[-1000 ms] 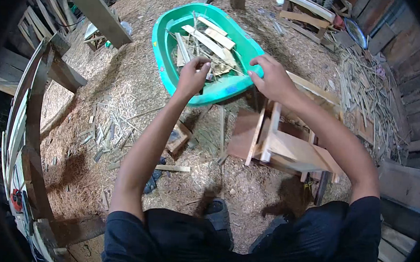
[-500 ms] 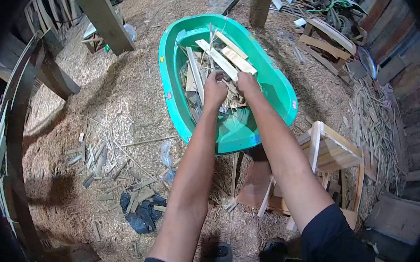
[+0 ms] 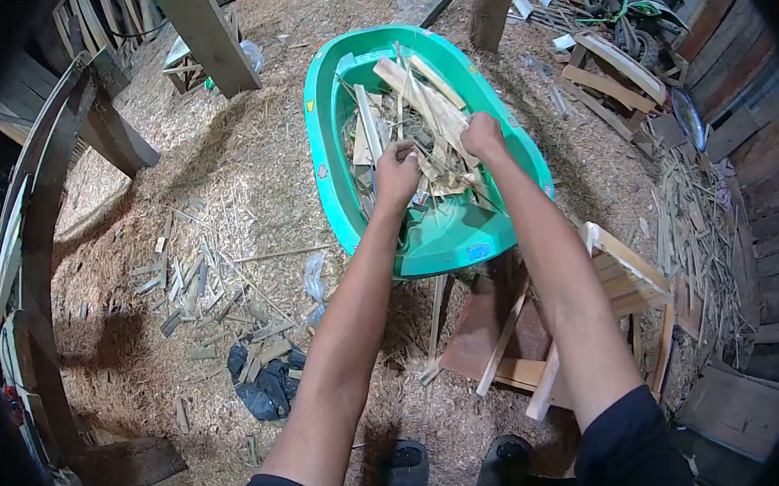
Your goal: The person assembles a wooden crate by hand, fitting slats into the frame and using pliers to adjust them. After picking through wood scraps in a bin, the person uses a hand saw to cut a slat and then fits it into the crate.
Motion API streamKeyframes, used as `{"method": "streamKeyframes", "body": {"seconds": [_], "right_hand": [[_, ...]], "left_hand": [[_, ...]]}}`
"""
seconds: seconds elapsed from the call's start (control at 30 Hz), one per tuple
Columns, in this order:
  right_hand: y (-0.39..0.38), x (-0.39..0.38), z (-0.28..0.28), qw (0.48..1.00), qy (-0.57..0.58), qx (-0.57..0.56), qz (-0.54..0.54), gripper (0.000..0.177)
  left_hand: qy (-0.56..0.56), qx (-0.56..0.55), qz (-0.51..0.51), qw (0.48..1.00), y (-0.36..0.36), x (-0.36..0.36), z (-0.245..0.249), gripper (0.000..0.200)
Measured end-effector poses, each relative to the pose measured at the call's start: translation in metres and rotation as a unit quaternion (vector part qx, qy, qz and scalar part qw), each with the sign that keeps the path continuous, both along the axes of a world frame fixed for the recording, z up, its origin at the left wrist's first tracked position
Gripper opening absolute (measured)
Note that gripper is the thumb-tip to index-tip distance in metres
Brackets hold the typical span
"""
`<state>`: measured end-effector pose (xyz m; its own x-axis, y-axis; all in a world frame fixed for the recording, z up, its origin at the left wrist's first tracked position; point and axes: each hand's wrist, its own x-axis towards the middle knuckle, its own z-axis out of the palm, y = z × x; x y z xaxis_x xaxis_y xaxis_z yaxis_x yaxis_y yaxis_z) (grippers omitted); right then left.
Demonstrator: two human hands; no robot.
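A green plastic tub (image 3: 448, 243) stands on the sawdust floor ahead of me, filled with wood scraps (image 3: 416, 118), flat offcuts and thin splinters. Both my arms reach into it. My left hand (image 3: 397, 173) is closed around some of the thin scraps near the tub's middle. My right hand (image 3: 484, 136) grips a bunch of the scraps at the pile's right side, slightly lifted.
A small wooden stool frame (image 3: 612, 286) stands right of the tub over a brown board (image 3: 483, 331). Loose wood chips (image 3: 197, 284) and a dark plastic bag (image 3: 262, 388) lie on the left. Heavy wooden beams (image 3: 189, 12) and curved frames (image 3: 41, 183) line the left side.
My head moved closer over the tub. Both hands went from above its near rim into the scraps and closed on them; the right hand has since shifted right and up.
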<state>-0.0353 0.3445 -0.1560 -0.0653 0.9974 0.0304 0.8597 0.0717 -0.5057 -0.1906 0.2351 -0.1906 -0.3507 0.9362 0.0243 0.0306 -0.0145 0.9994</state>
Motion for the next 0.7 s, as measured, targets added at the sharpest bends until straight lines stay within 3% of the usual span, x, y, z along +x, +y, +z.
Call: {"method": "streamKeyframes", "body": {"seconds": [0.1,0.23,0.37,0.47,0.53,0.63,0.7], "right_hand": [[-0.010,0.024,0.034,0.998,0.021,0.025,0.045,0.024],[-0.036,0.059,0.080,0.983,0.125,0.051,0.127,0.027],[-0.072,0.076,0.117,0.965,0.219,-0.043,0.139,0.024],[-0.112,0.073,0.138,0.886,0.436,-0.061,0.146,0.023],[-0.129,0.081,0.151,0.871,0.461,-0.081,0.149,0.022],[-0.157,0.094,0.176,0.830,0.541,-0.071,0.114,0.024],[-0.170,0.106,0.188,0.788,0.605,-0.065,0.096,0.024]], "left_hand": [[0.036,0.001,0.009,0.999,-0.001,-0.002,0.002,0.032],[0.001,0.008,0.011,1.000,-0.003,0.000,0.027,0.032],[-0.096,0.032,-0.086,0.991,-0.035,0.033,0.095,0.039],[-0.047,-0.010,-0.063,0.997,-0.052,0.055,0.125,0.039],[-0.126,0.065,-0.081,0.987,-0.065,0.065,0.142,0.040],[-0.244,0.140,-0.207,0.937,-0.084,0.075,0.167,0.037],[-0.188,0.139,-0.210,0.949,-0.094,0.088,0.176,0.034]]}}
